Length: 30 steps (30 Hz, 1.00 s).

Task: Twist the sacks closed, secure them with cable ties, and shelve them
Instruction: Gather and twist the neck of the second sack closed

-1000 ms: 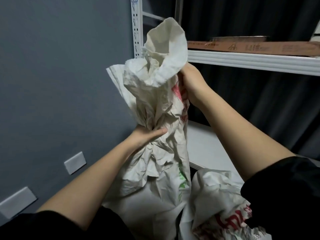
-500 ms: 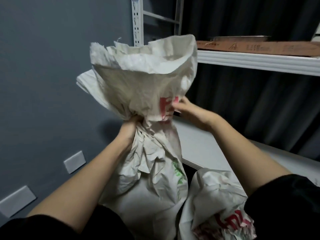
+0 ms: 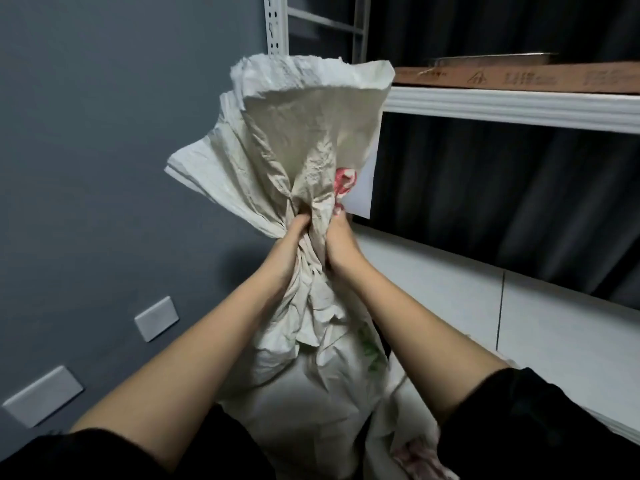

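A white woven sack (image 3: 304, 341) with red and green print stands upright in front of me, its top flaring wide above a gathered neck. My left hand (image 3: 289, 247) grips the neck from the left. My right hand (image 3: 341, 244) grips it from the right, so both hands squeeze the same bunched spot. A second white sack (image 3: 412, 459) with red print lies low at the right, mostly hidden by my right arm. No cable tie is visible.
A white metal rack stands behind the sack, with its upright (image 3: 275, 26), an upper shelf (image 3: 512, 105) carrying a flat brown cardboard box (image 3: 519, 77), and a lower white shelf (image 3: 519, 306). A grey wall with blank plates (image 3: 156, 318) is at left; dark curtain behind.
My right hand has come down from the sack's upper side to the neck, beside my left hand. The sack's top has spread open wider above the grip.
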{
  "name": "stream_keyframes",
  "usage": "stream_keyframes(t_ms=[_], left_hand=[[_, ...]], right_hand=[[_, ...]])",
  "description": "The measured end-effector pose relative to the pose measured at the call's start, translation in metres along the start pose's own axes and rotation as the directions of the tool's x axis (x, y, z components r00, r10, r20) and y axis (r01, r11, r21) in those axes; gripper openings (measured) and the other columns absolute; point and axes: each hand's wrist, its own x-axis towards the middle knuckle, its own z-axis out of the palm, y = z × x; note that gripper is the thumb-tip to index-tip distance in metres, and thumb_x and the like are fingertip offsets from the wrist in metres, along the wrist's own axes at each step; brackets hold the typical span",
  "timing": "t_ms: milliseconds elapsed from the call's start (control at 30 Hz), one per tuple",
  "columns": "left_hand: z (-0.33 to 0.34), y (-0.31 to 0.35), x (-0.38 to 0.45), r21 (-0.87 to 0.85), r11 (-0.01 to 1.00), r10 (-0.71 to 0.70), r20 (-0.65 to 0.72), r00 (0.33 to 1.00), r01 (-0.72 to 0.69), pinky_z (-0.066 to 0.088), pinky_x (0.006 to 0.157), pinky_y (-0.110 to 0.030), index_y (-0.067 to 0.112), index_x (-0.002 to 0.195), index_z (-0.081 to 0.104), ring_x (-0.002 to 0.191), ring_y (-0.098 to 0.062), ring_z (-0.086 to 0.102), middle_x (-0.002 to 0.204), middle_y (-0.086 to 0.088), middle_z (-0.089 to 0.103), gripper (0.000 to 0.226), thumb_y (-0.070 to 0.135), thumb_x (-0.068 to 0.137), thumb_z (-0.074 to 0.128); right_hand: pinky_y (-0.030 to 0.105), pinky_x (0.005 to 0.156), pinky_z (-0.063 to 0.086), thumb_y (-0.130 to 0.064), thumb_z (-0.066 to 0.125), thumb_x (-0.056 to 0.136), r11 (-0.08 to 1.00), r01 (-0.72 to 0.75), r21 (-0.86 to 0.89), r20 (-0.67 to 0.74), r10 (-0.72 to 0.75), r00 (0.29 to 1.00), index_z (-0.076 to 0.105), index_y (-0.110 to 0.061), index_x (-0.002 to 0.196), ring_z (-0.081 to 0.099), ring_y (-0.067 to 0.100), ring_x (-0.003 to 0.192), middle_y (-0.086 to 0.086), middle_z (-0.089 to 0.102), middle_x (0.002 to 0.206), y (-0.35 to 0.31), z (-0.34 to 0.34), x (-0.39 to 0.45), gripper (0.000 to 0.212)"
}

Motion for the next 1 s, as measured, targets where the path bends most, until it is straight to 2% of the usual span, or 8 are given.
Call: stream_keyframes(t_ms=[167, 267, 367, 567, 633, 733, 833, 1000], left_hand=[[-0.010, 0.008, 0.009, -0.087, 0.992, -0.089, 0.053, 0.995, 0.093, 0.054, 0.060, -0.020, 0.013, 0.099, 0.062, 0.059, -0.012, 0.067, 0.065, -0.002, 0.070, 0.040, 0.040, 0.099, 0.032], [-0.009, 0.008, 0.009, -0.073, 0.997, -0.026, 0.057, 0.998, 0.030, 0.052, 0.081, -0.020, 0.017, 0.117, 0.055, 0.084, -0.010, 0.067, 0.091, -0.001, 0.072, 0.042, 0.038, 0.102, 0.021], [-0.004, 0.017, 0.007, -0.060, 0.997, -0.045, 0.102, 0.994, 0.051, 0.046, 0.098, -0.037, 0.008, 0.122, 0.059, 0.102, -0.024, 0.062, 0.113, -0.012, 0.064, 0.052, 0.045, 0.098, 0.031], [-0.035, -0.002, 0.005, 0.267, 0.964, -0.069, 0.283, 0.957, -0.009, 0.046, 0.084, -0.022, 0.007, 0.094, 0.067, 0.076, -0.004, 0.067, 0.078, 0.005, 0.071, 0.033, 0.026, 0.069, 0.057], [-0.050, -0.015, -0.003, 0.644, 0.753, -0.100, 0.309, 0.946, -0.131, 0.041, 0.090, -0.016, 0.015, 0.121, 0.049, 0.094, 0.006, 0.060, 0.102, 0.016, 0.065, 0.062, 0.029, 0.063, 0.064], [-0.055, -0.032, -0.008, 0.820, 0.484, 0.029, 0.332, 0.943, -0.304, 0.030, 0.113, -0.032, 0.024, 0.145, 0.023, 0.134, -0.011, 0.038, 0.143, 0.007, 0.040, 0.106, 0.049, 0.054, 0.071], [-0.041, -0.049, 0.000, 0.823, 0.479, 0.096, 0.298, 0.950, -0.306, 0.028, 0.117, -0.037, 0.024, 0.149, 0.019, 0.140, -0.013, 0.031, 0.152, 0.003, 0.032, 0.118, 0.052, 0.049, 0.073], [-0.020, -0.064, 0.008, 0.670, 0.721, 0.193, 0.054, 0.980, -0.179, 0.043, 0.106, -0.040, 0.029, 0.125, 0.057, 0.122, -0.015, 0.055, 0.127, 0.005, 0.062, 0.080, 0.046, 0.050, 0.077]], right_hand=[[0.021, 0.084, 0.046, -0.018, 0.047, 0.096, 0.906, -0.264, 0.331, 0.348, 0.143, 0.926, 0.059, -0.015, 0.100, 0.059, 0.011, 0.086, 0.004, 0.062, 0.093, 0.007, 0.002, -0.012, 0.013], [0.029, 0.091, 0.051, -0.012, 0.062, 0.086, 0.940, -0.282, 0.192, 0.505, 0.152, 0.850, 0.067, -0.008, 0.099, 0.067, 0.019, 0.087, 0.012, 0.070, 0.094, 0.013, -0.004, -0.016, 0.015], [0.031, 0.095, 0.051, -0.005, 0.071, 0.080, 0.938, -0.177, 0.297, 0.334, 0.072, 0.940, 0.067, -0.005, 0.111, 0.067, 0.021, 0.102, 0.012, 0.071, 0.107, 0.016, -0.005, -0.009, 0.031], [0.029, 0.075, 0.058, -0.012, 0.067, 0.086, 0.865, -0.242, 0.439, 0.257, 0.138, 0.957, 0.064, 0.001, 0.116, 0.071, 0.023, 0.086, 0.018, 0.070, 0.103, 0.019, -0.010, -0.008, 0.032], [0.034, 0.085, 0.055, -0.013, 0.068, 0.085, 0.843, -0.259, 0.471, 0.221, 0.172, 0.960, 0.061, 0.000, 0.122, 0.068, 0.026, 0.095, 0.019, 0.067, 0.113, 0.018, -0.010, -0.005, 0.039], [0.037, 0.097, 0.050, -0.015, 0.066, 0.087, 0.843, -0.268, 0.466, 0.228, 0.179, 0.957, 0.062, -0.002, 0.122, 0.064, 0.028, 0.110, 0.017, 0.065, 0.121, 0.018, -0.006, -0.003, 0.038], [0.043, 0.105, 0.045, -0.022, 0.063, 0.090, 0.869, -0.264, 0.418, 0.203, 0.194, 0.960, 0.061, -0.005, 0.124, 0.062, 0.029, 0.114, 0.016, 0.065, 0.122, 0.019, 0.001, -0.001, 0.038], [0.037, 0.109, 0.041, -0.028, 0.058, 0.093, 0.917, -0.169, 0.362, 0.141, 0.125, 0.982, 0.061, -0.009, 0.124, 0.062, 0.020, 0.111, 0.011, 0.064, 0.126, 0.015, 0.007, -0.001, 0.036]])
